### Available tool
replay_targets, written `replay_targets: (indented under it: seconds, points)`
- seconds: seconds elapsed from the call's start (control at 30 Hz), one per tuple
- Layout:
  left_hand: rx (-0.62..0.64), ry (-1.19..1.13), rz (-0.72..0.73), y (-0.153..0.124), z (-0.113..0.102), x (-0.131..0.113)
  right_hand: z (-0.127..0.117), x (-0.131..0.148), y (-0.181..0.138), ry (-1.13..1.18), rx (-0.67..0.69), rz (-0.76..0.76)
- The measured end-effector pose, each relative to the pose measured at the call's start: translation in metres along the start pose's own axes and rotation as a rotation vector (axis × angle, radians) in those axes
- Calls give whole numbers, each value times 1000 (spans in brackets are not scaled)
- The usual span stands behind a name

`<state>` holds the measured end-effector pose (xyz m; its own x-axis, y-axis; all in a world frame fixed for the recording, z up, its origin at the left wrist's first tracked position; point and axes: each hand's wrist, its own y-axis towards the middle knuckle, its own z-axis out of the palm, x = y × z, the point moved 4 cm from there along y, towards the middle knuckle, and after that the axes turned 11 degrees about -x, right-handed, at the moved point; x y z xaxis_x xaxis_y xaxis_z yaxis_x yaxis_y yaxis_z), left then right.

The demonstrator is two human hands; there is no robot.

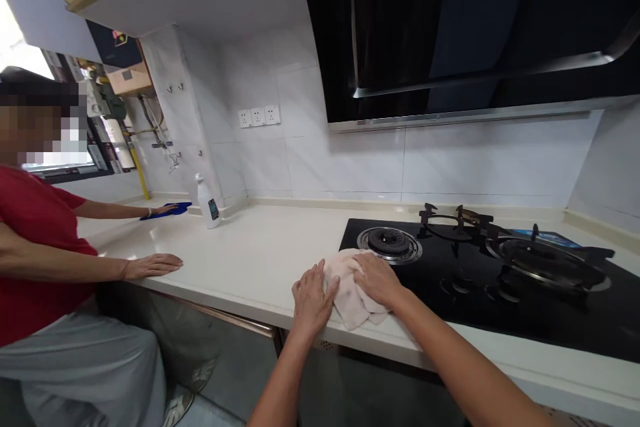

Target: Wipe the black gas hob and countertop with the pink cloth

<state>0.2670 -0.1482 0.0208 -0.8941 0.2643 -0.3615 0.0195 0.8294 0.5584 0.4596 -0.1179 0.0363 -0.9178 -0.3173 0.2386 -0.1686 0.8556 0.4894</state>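
A pale pink cleaning cloth [354, 297] lies bunched on the white countertop [250, 253], against the front left corner of the black gas stove [430, 287]. My right hand [379, 278] presses on the cloth with its fingers bent over the folds. Along the cloth's left edge, my left hand [313, 297] rests on the counter, fingers stretched out and thumb touching the fabric. Just behind the cloth sits the left burner [390, 243], its pan support off. Part of the cloth is hidden under my right hand.
On the left a person in a red shirt [40, 233] leans on the counter, one hand on a blue cloth [170, 211]. A white spray bottle [207, 201] stands near the wall. A black range hood [465, 33] overhangs the stove. Pan supports [453, 223] sit towards the right.
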Motion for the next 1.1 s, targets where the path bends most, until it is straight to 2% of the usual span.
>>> replay_targets:
  seconds: [0.13,0.23,0.33,0.47,0.57,0.7,0.9,1.0,1.1]
  points:
    - [38,42,59,-1,-1,-6,-25,-62,-21,-84,-35,116]
    - [36,66,74,-1,-1,-8,-39,-95,-34,-134,-40,177]
    - [29,67,73,-1,1,-6,-46,-113,-38,-178,-52,254]
    - [29,67,79,-1,2,-6,-45,-114,-34,-214,-59,338]
    - [28,71,79,0,1,-7,-43,-102,-30,-215,-52,357]
    - [32,48,76,1,0,-9,-35,-71,-23,-171,-24,281]
    - [24,17,84,1,0,-8,-8,10,-8,-57,-1,80]
    - [11,-21,-2,4,0,0,7,53,-11,-7,-16,-16]
    - [-5,-110,-125,6,1,10,14,76,-20,12,-60,-46]
